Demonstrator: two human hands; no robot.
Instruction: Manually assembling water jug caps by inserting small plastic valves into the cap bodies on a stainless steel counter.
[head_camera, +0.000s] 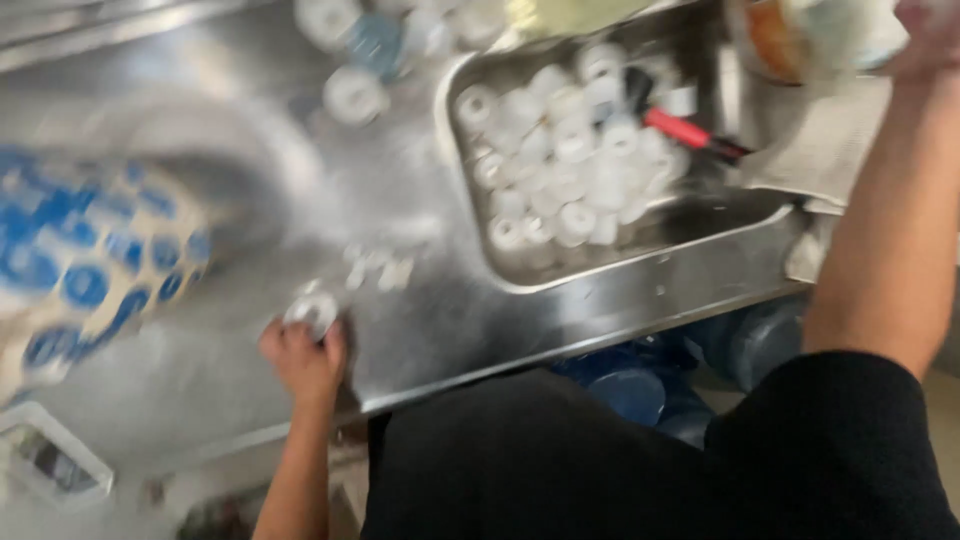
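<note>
my left hand (303, 362) rests at the near edge of the steel desk (420, 300), its fingers (330, 345) curled together around a small white cap (313, 310) that sits just beyond the fingertips. it should be pinched by its rim and kept flat on the desk, i judge. my right hand (925, 40) reaches up to a blurred container (810, 35), cut off by the frame; whether those fingers are clamped i cannot tell. a tray (620, 275) of white caps lies between. the blue-spotted object (90, 250) left of my fingers is too smeared to identify.
</note>
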